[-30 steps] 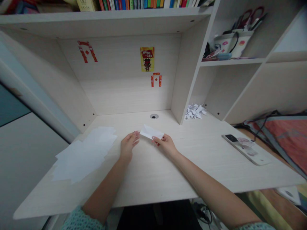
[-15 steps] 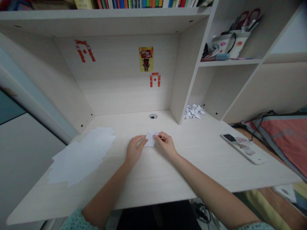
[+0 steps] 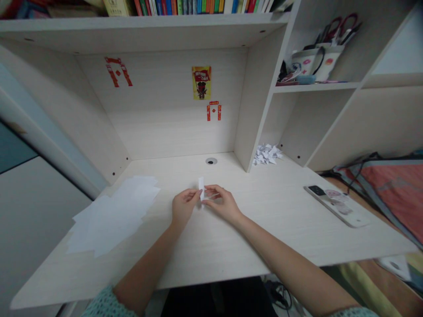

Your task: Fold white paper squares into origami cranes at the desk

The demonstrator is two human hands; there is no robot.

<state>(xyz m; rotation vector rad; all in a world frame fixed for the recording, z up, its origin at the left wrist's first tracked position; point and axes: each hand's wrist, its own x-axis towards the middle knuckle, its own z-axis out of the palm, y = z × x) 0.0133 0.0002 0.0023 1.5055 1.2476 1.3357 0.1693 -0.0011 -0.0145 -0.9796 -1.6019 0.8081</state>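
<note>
Left hand pinches narrow white paper strip at its side; right hand curled, fingertips pinching lower end. Strip upright between hands, above pale wood desk.

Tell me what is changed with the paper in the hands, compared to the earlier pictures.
The white paper went from a wide piece to a narrow upright strip. The left hand pinches it; the right hand is at its lower end. The loose sheets and folded paper pile stayed put.
</note>
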